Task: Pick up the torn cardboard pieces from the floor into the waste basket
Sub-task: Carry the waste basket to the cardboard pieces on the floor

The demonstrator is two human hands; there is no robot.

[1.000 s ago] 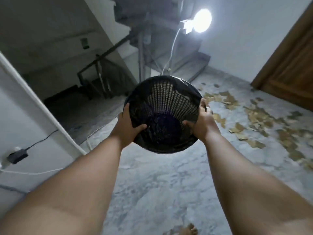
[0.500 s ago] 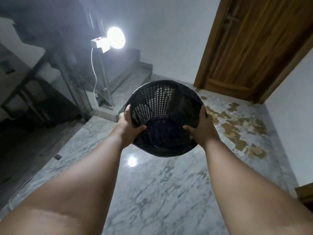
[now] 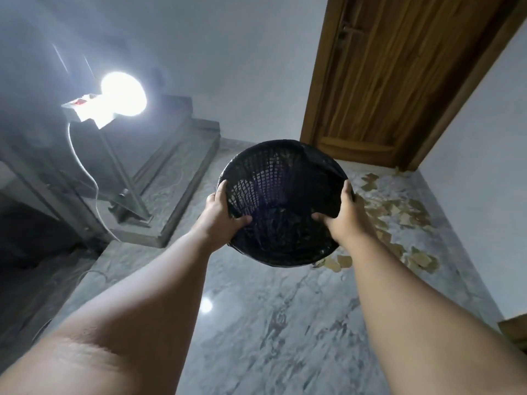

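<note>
A black mesh waste basket (image 3: 285, 178) is held in the air in front of me, its open mouth facing me. My left hand (image 3: 221, 213) grips its rim on the left, thumb inside. My right hand (image 3: 342, 218) grips the rim on the right, thumb inside too. Several torn cardboard pieces (image 3: 399, 215) lie scattered on the marble floor (image 3: 271, 323) to the right of the basket, stretching from the door toward me. Some dark bits show at the basket's bottom; I cannot tell what they are.
A wooden door (image 3: 385, 81) stands closed at the back right, with a white wall (image 3: 484, 166) along the right. Stone steps (image 3: 182, 166) rise at the left behind a metal railing post (image 3: 122, 178). A bright lamp (image 3: 122, 94) with a white cable glares at the left.
The view has swung right: the lamp and stairs slid left, the door came into view. Both hands keep the same grip on the basket, which now hangs closer to the cardboard pieces.
</note>
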